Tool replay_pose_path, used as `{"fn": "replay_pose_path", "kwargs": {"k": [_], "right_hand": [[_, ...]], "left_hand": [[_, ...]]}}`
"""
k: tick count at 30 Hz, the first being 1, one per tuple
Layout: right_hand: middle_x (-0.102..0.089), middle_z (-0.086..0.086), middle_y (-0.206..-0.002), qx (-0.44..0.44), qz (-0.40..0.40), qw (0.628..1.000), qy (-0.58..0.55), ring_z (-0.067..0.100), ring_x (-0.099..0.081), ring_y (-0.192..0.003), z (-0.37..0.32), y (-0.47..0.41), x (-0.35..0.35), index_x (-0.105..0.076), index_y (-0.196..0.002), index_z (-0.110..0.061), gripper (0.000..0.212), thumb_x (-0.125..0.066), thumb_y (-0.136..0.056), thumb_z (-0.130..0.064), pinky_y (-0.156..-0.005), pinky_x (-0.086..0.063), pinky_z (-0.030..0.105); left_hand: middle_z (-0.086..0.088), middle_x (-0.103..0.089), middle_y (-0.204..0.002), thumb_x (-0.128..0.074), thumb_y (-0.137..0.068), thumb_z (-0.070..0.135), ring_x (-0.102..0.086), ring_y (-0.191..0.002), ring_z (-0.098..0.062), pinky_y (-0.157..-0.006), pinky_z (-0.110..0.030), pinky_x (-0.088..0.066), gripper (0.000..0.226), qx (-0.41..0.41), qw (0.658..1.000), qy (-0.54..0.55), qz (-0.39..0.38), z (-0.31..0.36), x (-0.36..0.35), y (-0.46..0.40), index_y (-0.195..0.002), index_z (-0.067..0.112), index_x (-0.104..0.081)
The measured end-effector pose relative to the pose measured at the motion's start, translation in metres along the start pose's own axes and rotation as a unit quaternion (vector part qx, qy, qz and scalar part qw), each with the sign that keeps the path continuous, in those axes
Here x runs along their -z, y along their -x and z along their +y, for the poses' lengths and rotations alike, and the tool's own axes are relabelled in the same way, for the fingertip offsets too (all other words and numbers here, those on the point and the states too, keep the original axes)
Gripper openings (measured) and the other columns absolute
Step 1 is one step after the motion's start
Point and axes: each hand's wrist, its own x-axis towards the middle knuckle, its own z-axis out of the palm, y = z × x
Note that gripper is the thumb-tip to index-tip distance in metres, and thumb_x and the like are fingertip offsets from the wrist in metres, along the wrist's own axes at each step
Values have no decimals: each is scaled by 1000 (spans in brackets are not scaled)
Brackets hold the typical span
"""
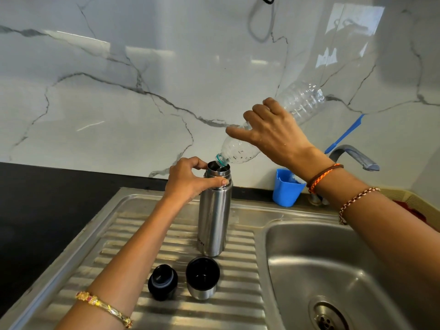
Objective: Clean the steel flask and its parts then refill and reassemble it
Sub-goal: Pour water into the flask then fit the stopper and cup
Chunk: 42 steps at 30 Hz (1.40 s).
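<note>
Refill stage, seen from the head camera. I have the tall cylindrical brushed-steel flask [215, 217] standing upright and uncapped on the ribbed steel draining board [240, 303], just left of the sink basin [338, 270]. My left hand [188, 181] curls around the flask's neck, thumb and fingers wrapped just below the rim, steadying it. My right hand [271, 129] grips the clear, ribbed plastic water bottle [266, 125] about its middle, index finger extended along the body, with the bottle tipped mouth-down so its green-ringed neck rests at the flask's opening. The bottle looks almost empty, so I judge the pour to be near its end; the water level inside the flask is hidden.

In front of the flask lie its two parts, apart from each other: the black round stopper [163, 282] to the left and the steel cup-lid with black lining [202, 278], mouth up.

A blue plastic cup [287, 188] stands behind the sink, near the grey tap [352, 157].

Next, I judge, the bottle must be righted and set aside, the stopper seated squarely in the neck and turned tight, then the cup-lid inverted over it.
</note>
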Motion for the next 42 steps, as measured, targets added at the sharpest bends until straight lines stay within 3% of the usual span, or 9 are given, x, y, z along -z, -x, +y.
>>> {"fn": "replay_pose_path", "kwargs": {"k": [3,9,16,20,24,36,40,42], "right_hand": [[-62,-4,-76,44,12,999,15,16,-58,-69,0,-9,-3,-56,-110,-39,55,-49,-66,-8,-82,-48,31],[-61,-5,-83,123,20,989,74,16,-60,-78,-2,-20,-12,-50,-115,-40,57,-64,-64,-19,-91,-47,33],[-61,-2,-82,225,129,959,115,20,-60,-77,8,-37,-19,-32,-116,-27,49,-48,-75,-4,-91,-46,35],[-64,-2,-85,262,169,940,135,20,-62,-80,13,-46,-17,-34,-115,-25,52,-61,-74,-9,-92,-45,35],[-64,-2,-85,293,208,926,115,19,-62,-81,14,-51,-14,-36,-113,-25,48,-58,-76,-5,-91,-47,34],[-66,2,-93,266,241,927,109,20,-64,-87,19,-45,-10,-37,-116,-22,46,-60,-81,-6,-93,-47,36],[-65,3,-94,235,210,945,93,21,-63,-88,30,-33,-12,-36,-119,-23,51,-63,-79,-6,-93,-46,37],[-65,3,-93,176,176,967,56,22,-63,-87,25,-20,-11,-36,-120,-25,56,-60,-74,-6,-91,-45,37]], "left_hand": [[8,-49,-104,-83,-64,32,-42,-101,-7,-85,-26,-34,55,1,1000,2,4,-1,0,0,-110,12,-60],[6,-51,-108,-83,-63,34,-49,-111,-15,-95,-35,-41,59,17,1000,5,-1,-4,-3,4,-112,11,-59],[6,-49,-103,-83,-63,32,-45,-98,-13,-91,-35,-42,57,23,999,24,8,-3,-4,3,-110,12,-58],[6,-49,-103,-83,-64,32,-45,-96,-12,-86,-30,-40,57,17,999,34,17,-2,-3,-2,-112,11,-59],[6,-50,-103,-83,-64,33,-45,-96,-12,-84,-29,-39,54,13,999,40,14,-5,-4,-1,-109,12,-60],[3,-55,-104,-83,-62,33,-55,-98,-18,-88,-36,-45,43,11,997,67,30,-12,-8,0,-95,22,-57],[4,-56,-103,-82,-64,31,-53,-98,-15,-84,-31,-42,41,6,997,78,29,-6,-16,-2,-95,22,-57],[3,-58,-103,-82,-64,31,-54,-99,-14,-83,-29,-41,39,3,997,76,26,-10,-17,2,-94,22,-58]]}}
